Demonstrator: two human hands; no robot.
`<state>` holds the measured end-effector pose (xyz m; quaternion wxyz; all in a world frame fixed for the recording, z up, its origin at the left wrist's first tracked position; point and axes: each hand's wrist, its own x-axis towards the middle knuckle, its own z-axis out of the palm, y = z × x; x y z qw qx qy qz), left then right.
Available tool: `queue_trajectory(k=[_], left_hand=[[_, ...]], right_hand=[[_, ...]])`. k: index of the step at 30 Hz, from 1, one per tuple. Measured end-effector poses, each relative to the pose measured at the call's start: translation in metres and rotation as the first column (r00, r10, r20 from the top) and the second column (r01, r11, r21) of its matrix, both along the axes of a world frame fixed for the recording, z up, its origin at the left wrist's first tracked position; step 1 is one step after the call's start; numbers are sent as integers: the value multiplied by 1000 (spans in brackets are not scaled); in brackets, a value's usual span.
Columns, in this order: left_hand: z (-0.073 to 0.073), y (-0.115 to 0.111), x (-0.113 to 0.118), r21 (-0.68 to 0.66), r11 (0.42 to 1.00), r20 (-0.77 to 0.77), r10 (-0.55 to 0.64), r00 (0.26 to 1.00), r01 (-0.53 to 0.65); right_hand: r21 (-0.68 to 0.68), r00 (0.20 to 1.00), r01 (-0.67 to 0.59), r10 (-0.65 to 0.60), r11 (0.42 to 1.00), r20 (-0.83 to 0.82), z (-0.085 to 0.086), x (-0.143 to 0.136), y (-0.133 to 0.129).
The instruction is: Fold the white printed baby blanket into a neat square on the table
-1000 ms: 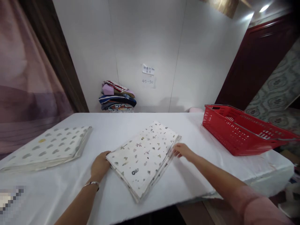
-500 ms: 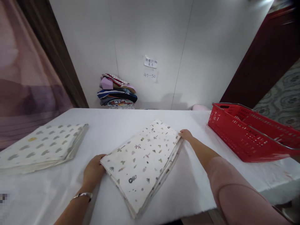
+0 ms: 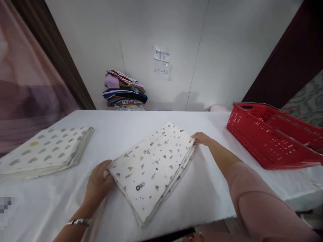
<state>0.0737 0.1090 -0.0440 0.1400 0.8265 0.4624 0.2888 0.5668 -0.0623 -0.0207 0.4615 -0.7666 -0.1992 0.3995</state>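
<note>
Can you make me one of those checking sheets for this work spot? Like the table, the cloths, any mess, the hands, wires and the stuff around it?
Surface: white table, a few creases at the near left.
Job's things: folded printed cloth, lying at an angle between the hands.
Clutter: folded grey-spotted cloth on the left; red basket on the right.
Hands: left hand at the printed cloth's left corner, grip unclear; right hand pinching its far right corner.
Cables: nothing seen.
Surroundings: pale wall with two papers, one reading 45-50; fabric pile beyond the table; curtain on the left.
</note>
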Motion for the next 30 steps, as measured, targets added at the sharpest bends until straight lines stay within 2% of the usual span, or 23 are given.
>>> queue_trajectory(k=[2, 3, 5, 7, 10, 13, 17, 22, 30], left_hand=[[10, -30, 5, 84, 996, 23, -26, 999, 24], [14, -48, 10, 93, 993, 11, -78, 997, 77], [20, -83, 22, 31, 968, -46, -248, 968, 249], [21, -113, 37, -45, 912, -98, -410, 907, 408], [17, -138, 56, -129, 856, -164, -516, 841, 500], [16, -146, 67, -167, 864, -227, -503, 834, 476], [24, -150, 75, -196, 888, -345, -459, 819, 415], [29, -158, 82, -166, 915, -484, -401, 778, 368], [27, -165, 87, -147, 917, -558, -386, 735, 370]], right_hand=[[42, 998, 10, -7, 999, -69, -1, -2, -2], [58, 995, 18, -12, 998, -97, -2, -4, -3], [80, 990, 35, -24, 996, -138, -4, -7, -5], [102, 986, 64, -48, 993, -158, -4, -9, -5], [142, 981, 131, -107, 981, -163, -5, -11, -4], [164, 974, 180, -152, 970, -171, -6, -14, -3], [155, 966, 189, -156, 970, -206, -6, -22, -6], [144, 961, 187, -151, 972, -231, -7, -33, -10], [182, 956, 247, -208, 952, -209, -11, -39, -8]])
